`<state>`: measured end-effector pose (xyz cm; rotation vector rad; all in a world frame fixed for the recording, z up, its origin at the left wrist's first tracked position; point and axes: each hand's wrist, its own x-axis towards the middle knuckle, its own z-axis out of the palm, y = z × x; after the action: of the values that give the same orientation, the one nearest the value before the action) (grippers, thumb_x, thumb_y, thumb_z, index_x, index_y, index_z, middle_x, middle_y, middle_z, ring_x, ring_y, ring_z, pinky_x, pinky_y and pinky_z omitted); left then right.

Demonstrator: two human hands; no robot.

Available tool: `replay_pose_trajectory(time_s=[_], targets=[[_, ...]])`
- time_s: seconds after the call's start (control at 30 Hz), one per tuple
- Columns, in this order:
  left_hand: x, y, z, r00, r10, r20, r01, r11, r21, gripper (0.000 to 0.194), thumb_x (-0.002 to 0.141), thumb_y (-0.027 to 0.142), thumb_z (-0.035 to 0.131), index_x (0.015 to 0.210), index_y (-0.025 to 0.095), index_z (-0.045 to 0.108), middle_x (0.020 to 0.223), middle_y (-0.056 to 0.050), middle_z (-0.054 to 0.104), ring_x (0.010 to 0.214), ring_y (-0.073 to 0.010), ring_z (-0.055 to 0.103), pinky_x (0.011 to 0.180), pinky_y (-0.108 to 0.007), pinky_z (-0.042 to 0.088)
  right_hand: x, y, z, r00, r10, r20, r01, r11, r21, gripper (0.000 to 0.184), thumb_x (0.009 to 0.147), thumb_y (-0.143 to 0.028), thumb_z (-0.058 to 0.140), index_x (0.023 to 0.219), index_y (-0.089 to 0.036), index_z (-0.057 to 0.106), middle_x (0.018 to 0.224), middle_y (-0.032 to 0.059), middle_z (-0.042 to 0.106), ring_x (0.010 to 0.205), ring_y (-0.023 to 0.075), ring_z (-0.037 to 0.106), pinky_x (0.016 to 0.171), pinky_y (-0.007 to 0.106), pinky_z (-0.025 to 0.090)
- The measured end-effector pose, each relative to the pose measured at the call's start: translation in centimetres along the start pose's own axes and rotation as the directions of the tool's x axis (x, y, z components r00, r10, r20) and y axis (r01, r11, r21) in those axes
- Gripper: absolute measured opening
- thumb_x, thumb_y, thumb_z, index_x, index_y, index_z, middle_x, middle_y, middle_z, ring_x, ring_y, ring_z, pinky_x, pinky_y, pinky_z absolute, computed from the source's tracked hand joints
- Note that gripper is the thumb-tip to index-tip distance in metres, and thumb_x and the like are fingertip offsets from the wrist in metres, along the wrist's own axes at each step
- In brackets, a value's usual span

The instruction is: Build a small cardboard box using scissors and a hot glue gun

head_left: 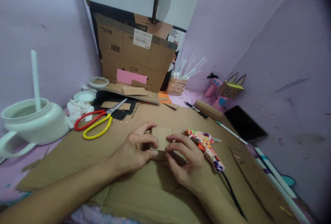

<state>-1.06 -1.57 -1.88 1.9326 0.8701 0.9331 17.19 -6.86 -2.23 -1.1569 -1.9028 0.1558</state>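
Between my two hands is a small folded piece of cardboard (161, 137), with one flat face up and a lower flap towards me. My left hand (136, 148) pinches its left side between thumb and fingers. On its right side, my right hand (186, 158) grips the edge with bent fingers. Parts of the piece are hidden behind the fingertips. Just right of my right hand lies a glue gun (205, 144) with a colourful pattern and a dark cord. Scissors (102, 119) with red and yellow handles lie spread apart, beyond my left hand.
A large cardboard sheet (124, 196) covers the work surface. At left stands a white pot (51, 124) with a straw. Behind are a cardboard box (113, 50) and a cup of glue sticks (177, 86). A pen (196, 109) and a phone (245, 122) lie at right.
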Motion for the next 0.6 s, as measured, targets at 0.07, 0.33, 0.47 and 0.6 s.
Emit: replay_pose_trajectory(time_s=[0.07, 0.33, 0.47, 0.6], targets=[[-0.02, 0.02, -0.05, 1.0, 0.001, 0.001, -0.001, 1.0, -0.001, 0.005, 0.067, 0.013, 0.066, 0.067, 0.017, 0.062, 0.125, -0.01, 0.049, 0.124, -0.0261, 0.042, 0.098, -0.034, 0.038, 0.0, 0.0, -0.14, 1.0, 0.011, 0.014, -0.011, 1.0, 0.004, 0.014, 0.075, -0.01, 0.055, 0.082, -0.021, 0.06, 0.099, 0.0085, 0.063, 0.091, 0.0204, 0.061, 0.081, 0.035, 0.049], [-0.06, -0.16, -0.1, 1.0, 0.006, 0.002, -0.006, 1.0, 0.005, 0.005, 0.066, 0.011, 0.065, 0.067, 0.016, 0.063, 0.126, -0.012, 0.048, 0.123, -0.0253, 0.043, 0.095, -0.031, 0.04, 0.03, 0.16, -0.2, 1.0, 0.028, 0.002, -0.028, 0.999, 0.04, 0.014, 0.073, -0.008, 0.055, 0.082, -0.018, 0.057, 0.091, 0.0079, 0.059, 0.085, 0.0191, 0.058, 0.075, 0.032, 0.048], [-0.08, -0.25, -0.09, 1.0, 0.011, 0.002, -0.011, 1.0, 0.013, 0.006, 0.066, 0.011, 0.064, 0.068, 0.016, 0.063, 0.127, -0.012, 0.047, 0.122, -0.0247, 0.044, 0.095, -0.03, 0.039, 0.05, 0.18, -0.09, 1.0, 0.009, -0.017, -0.008, 0.999, 0.041, 0.014, 0.072, -0.007, 0.057, 0.081, -0.017, 0.059, 0.088, 0.0079, 0.059, 0.082, 0.0181, 0.058, 0.073, 0.03, 0.047], [-0.02, -0.14, -0.1, 1.0, -0.003, 0.001, 0.003, 1.0, 0.002, 0.005, 0.066, 0.011, 0.064, 0.068, 0.016, 0.063, 0.127, -0.012, 0.047, 0.122, -0.0249, 0.044, 0.094, -0.031, 0.04, 0.0, 0.23, -0.04, 0.999, -0.002, -0.036, 0.004, 0.999, 0.046, 0.014, 0.072, -0.006, 0.058, 0.079, -0.017, 0.059, 0.087, 0.0079, 0.059, 0.081, 0.0178, 0.058, 0.073, 0.03, 0.047]])
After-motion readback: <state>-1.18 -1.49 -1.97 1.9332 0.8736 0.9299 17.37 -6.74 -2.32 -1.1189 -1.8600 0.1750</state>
